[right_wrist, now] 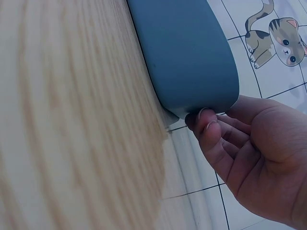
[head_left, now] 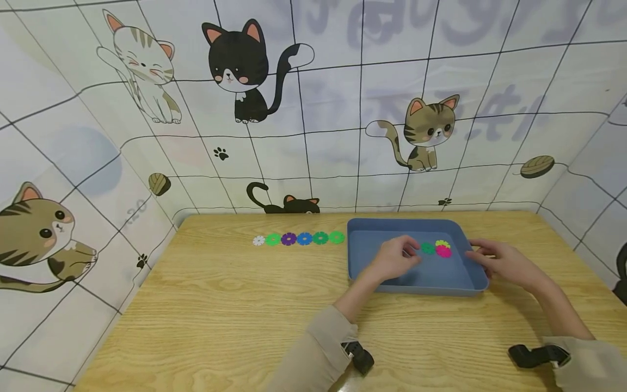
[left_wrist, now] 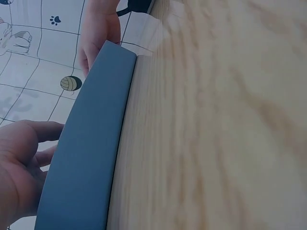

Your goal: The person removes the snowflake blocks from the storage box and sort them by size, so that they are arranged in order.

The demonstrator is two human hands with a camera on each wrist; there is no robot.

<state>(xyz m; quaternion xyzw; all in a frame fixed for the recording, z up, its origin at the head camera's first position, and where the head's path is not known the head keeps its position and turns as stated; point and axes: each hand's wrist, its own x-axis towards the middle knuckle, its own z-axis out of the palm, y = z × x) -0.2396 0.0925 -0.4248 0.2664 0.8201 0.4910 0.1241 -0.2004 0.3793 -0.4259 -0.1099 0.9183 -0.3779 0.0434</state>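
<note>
My left hand (head_left: 395,258) is over the blue tray (head_left: 411,290), fingers loosely bent, with nothing visible in its grasp. In the left wrist view the tray's wall hides some of its fingertips. To its right in the tray lie a green notched disc (head_left: 428,248), a yellow disc (head_left: 442,243) and a pink disc (head_left: 443,251); the pink one partly covers the yellow. My right hand (head_left: 509,262) holds the tray's right side. In the right wrist view, its curled fingers (right_wrist: 211,136) touch the outside of the tray's end wall.
Left of the tray, a row of several notched discs runs along the back of the wooden table (head_left: 220,305): white (head_left: 258,240), light green (head_left: 272,239), purple (head_left: 289,239), blue (head_left: 305,239), dark green (head_left: 320,238) and light green (head_left: 336,237). A cat-printed wall covering (head_left: 333,152) stands behind.
</note>
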